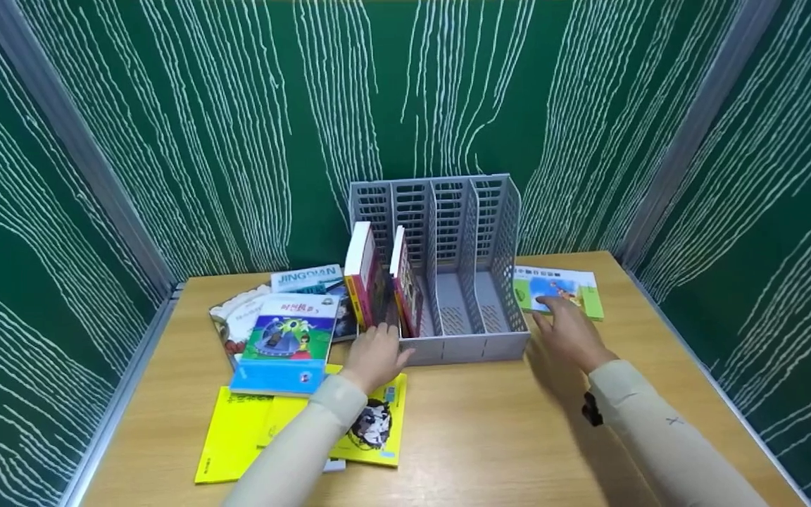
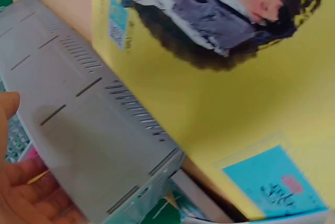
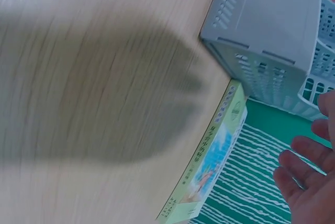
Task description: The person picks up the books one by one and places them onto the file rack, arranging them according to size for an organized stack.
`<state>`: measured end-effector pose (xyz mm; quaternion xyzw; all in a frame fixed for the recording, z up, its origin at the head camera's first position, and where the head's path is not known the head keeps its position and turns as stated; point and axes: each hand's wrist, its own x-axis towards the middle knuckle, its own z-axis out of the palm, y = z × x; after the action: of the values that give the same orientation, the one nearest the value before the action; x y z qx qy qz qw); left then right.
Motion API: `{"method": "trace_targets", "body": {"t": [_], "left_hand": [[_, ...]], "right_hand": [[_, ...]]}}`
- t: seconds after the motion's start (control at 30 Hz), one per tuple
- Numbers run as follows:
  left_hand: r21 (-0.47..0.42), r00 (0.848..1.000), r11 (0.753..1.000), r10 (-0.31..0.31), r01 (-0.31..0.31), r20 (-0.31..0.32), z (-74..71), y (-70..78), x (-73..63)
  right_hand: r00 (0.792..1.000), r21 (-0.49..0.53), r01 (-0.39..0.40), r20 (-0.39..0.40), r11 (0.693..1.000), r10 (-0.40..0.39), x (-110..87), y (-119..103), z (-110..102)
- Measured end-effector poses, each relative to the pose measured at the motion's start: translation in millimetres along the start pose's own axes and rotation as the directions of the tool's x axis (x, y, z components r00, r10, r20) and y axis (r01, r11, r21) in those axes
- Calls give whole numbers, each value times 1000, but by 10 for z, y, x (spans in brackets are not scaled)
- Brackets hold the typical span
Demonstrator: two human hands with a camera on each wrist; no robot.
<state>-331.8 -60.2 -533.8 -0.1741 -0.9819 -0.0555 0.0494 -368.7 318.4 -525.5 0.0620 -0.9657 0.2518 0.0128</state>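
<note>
A grey four-slot file rack stands at the back of the table. A thick book with white page edges is upright in its leftmost slot, and a thinner book leans in the second. My left hand is at the rack's front lip below these books, fingers reaching over the edge, thumb out to the right. In the left wrist view its fingers show beside the grey front wall. My right hand hovers with loose, spread fingers over the near edge of a green-and-white book lying right of the rack.
Left of the rack lies a pile with a blue-and-green picture book, a JINGDIAN book and a pale-covered book. Yellow books lie nearer, partly under my left forearm. Green walls with white lines enclose the table.
</note>
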Motion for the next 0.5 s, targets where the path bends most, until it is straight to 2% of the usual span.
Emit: {"method": "trace_targets", "body": {"t": [0.23,0.33,0.5], "left_hand": [[13,996,1000,2,-1,-85,159,-10,3],[7,994,1000,-7,8,-108,200,-6,14],[-5,995,1000,-28,27,-97,224,0,25]], "right_hand": [[1000,-62,24,14,998,-23,90,146,1],[999,-72,-17,48,997,21,131,191,2],[990,-100,-72,112,992,83,226,275,38]]}}
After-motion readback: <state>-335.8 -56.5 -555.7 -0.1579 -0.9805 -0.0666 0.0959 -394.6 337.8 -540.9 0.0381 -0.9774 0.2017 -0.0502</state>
